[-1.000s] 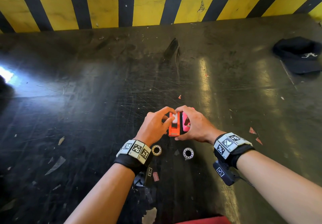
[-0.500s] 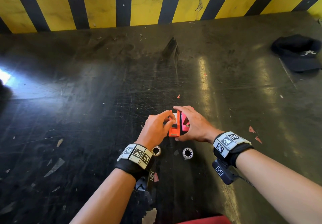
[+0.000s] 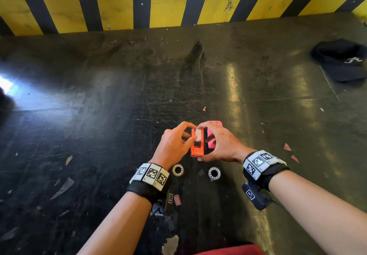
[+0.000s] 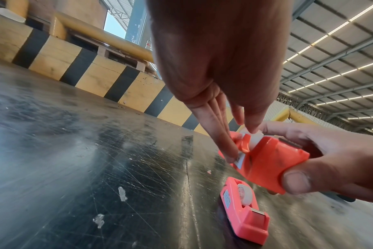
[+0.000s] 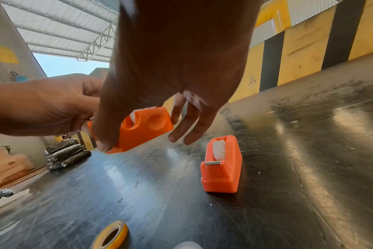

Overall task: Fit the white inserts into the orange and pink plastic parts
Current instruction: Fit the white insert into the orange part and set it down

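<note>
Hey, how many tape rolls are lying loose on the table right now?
2: one tape roll beside the left wrist, the other tape roll near the right wrist. More may be hidden.

left hand (image 3: 174,143): forearm from 7 o'clock, fingers curled, thumb and forefinger pinching | right hand (image 3: 220,143): forearm from 4 o'clock, thumb and fingers curled, gripping | hands touching, banded wrists

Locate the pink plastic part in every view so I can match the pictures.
Head: pink plastic part right of centre, mostly hidden behind the right hand.
Left wrist: lower right, lying on the black table.
Right wrist: right of centre, looking orange here, standing on the table.
Shared landmark: the orange plastic part held beside it in both hands.
</note>
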Tool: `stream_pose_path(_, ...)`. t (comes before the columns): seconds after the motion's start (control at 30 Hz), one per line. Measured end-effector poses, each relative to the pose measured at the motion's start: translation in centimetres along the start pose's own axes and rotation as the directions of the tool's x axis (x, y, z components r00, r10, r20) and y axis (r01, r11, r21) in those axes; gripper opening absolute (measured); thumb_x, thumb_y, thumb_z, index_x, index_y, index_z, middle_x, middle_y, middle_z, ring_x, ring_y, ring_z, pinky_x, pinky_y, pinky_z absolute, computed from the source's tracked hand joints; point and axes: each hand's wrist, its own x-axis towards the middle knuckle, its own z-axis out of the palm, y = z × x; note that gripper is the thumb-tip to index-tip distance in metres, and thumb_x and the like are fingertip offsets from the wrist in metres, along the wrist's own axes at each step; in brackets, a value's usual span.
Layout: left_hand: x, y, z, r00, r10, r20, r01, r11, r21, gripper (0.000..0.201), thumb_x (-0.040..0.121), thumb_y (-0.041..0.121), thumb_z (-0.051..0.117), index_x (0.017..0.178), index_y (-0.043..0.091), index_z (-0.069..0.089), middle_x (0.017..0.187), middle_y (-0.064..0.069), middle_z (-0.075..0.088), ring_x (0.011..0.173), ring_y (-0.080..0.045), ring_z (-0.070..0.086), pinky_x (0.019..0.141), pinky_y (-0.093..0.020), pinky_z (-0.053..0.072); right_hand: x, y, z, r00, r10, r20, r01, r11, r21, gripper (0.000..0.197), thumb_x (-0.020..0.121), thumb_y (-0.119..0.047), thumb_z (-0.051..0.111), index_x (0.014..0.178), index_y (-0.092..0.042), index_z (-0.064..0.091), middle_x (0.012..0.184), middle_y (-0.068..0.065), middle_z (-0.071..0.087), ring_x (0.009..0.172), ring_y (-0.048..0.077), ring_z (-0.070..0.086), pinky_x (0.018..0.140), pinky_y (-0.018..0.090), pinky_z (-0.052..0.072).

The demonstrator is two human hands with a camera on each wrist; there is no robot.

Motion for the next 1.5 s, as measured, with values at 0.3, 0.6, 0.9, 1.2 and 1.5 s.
stream_pose_path(0.3,0.4,-0.1,-0.5,0.999,-0.008,0.051,0.005,0.998,0.063,0.025,0.097,0.033,0.069,0.122,0.033,0.064,0.098,0.000,0.080,0.080,-0.010,0.077,0.073,-0.037,0.067,-0.3,-0.4,0.2,0.999,-0.043,0.001,0.043,0.997,-0.062,0.092,0.055,-0.051,0.096,0.132,-0.037,0.047,0.124,-0.010,0.051,0.108,0.013,0.059,0.090,0.038,0.058)
stream_pose_path(0.6,0.9,0.5,-1.1,0.995,-0.011,0.097,-0.003,0.991,0.136,0.014,0.099,0.034,0.066,0.112,0.030,0.065,0.087,0.002,0.079,0.073,-0.008,0.076,0.074,-0.037,0.067,-0.5,-0.7,0.4,0.999,-0.030,0.023,0.031,0.997,-0.065,0.095,0.056,-0.046,0.098,0.134,-0.037,0.046,0.122,-0.014,0.047,0.112,0.013,0.056,0.090,0.042,0.059)
stream_pose_path(0.9,0.5,0.1,-0.2,0.985,0.123,0.117,-0.155,0.934,0.321,0.016,0.104,0.030,0.057,0.116,0.020,0.059,0.081,-0.003,0.076,0.066,-0.018,0.073,0.069,-0.040,0.064,-0.7,-0.7,0.6,0.998,-0.001,0.055,0.004,0.998,-0.063,0.097,0.057,-0.044,0.099,0.136,-0.037,0.044,0.128,-0.011,0.050,0.111,0.011,0.055,0.092,0.041,0.058)
stream_pose_path(1.2,-0.4,1.0,0.2,0.984,0.109,0.144,-0.165,0.865,0.474,0.022,0.108,0.033,0.047,0.119,0.017,0.057,0.094,-0.002,0.074,0.069,-0.014,0.061,0.064,-0.027,0.048,-0.5,-0.3,0.6,0.999,0.030,0.042,-0.027,0.998,-0.052,0.116,0.056,-0.044,0.098,0.154,-0.035,0.035,0.141,-0.011,0.042,0.116,0.009,0.050,0.098,0.046,0.056)
stream_pose_path(1.5,-1.4,1.9,0.0,0.982,0.054,0.182,-0.141,0.846,0.514,0.027,0.109,0.037,0.042,0.126,0.019,0.054,0.106,-0.004,0.074,0.077,-0.018,0.062,0.068,-0.027,0.042,-0.4,-0.6,0.8,0.995,0.022,0.100,-0.013,0.996,-0.089,0.114,0.057,-0.045,0.098,0.151,-0.043,0.034,0.142,-0.011,0.042,0.120,0.010,0.049,0.100,0.046,0.055)
